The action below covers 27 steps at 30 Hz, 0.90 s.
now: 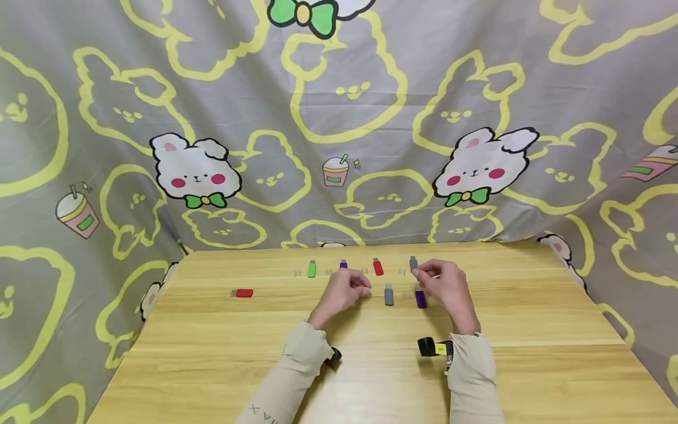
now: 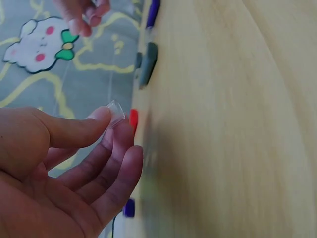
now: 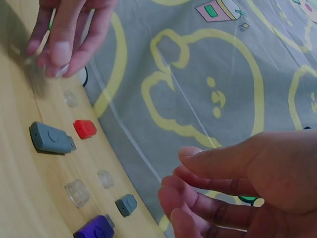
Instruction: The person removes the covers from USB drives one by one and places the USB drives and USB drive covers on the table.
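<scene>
My left hand (image 1: 341, 288) pinches a small clear cap (image 2: 116, 113) between thumb and fingertips, just above the table. A grey USB stick (image 1: 389, 295) lies to its right in the front row. Beyond the wrist, partly covered by the left hand, is a purple USB stick (image 1: 343, 264). My right hand (image 1: 445, 288) hovers at the right end of the rows, its fingers loosely bent and holding nothing. Closest to it are a grey USB stick (image 3: 127, 204) in the back row and a purple USB stick (image 1: 421, 297) in front, with a clear cap (image 3: 78, 193) alongside.
In the back row lie a green USB stick (image 1: 312, 270) and a red USB stick (image 1: 378, 267), with several clear caps between the sticks. Another red USB stick (image 1: 244, 292) lies apart on the left. A patterned grey curtain (image 1: 349, 200) hangs behind the wooden table (image 1: 201, 365).
</scene>
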Tool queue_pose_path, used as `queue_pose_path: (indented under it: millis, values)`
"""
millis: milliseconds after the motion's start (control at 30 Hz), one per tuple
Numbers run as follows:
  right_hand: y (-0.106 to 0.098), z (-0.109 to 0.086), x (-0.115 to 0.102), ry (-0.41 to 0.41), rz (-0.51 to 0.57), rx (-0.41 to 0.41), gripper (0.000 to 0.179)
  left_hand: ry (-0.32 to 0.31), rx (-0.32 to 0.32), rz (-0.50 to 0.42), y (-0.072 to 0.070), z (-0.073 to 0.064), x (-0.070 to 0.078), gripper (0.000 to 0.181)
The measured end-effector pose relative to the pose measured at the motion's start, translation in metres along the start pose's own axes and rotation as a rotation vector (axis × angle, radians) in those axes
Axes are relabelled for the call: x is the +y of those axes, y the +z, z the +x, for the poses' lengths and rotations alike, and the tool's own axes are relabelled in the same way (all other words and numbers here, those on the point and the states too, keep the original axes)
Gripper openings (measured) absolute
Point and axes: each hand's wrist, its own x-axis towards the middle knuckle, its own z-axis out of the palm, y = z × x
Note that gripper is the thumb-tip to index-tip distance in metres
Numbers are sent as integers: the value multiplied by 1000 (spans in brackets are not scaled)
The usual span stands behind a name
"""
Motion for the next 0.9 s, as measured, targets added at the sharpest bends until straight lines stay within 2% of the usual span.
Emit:
queue_pose_path:
  millis: [200, 433, 600, 767, 900]
  values:
    - [-5, -1, 7, 37, 10, -3, 19, 6, -15, 101, 15, 9, 2, 9]
    - [-10, 1, 8, 33, 10, -1, 19, -10, 1, 152, 18, 11, 7, 10]
    - [-9, 2, 6, 21, 2, -4, 18, -14, 37, 134, 19, 10, 7, 11]
    - [-9, 1, 5, 39, -1, -12, 18, -8, 45, 104, 18, 10, 4, 8]
    - [-7, 1, 5, 54, -2, -13, 18, -2, 52, 48, 10, 5, 3, 4]
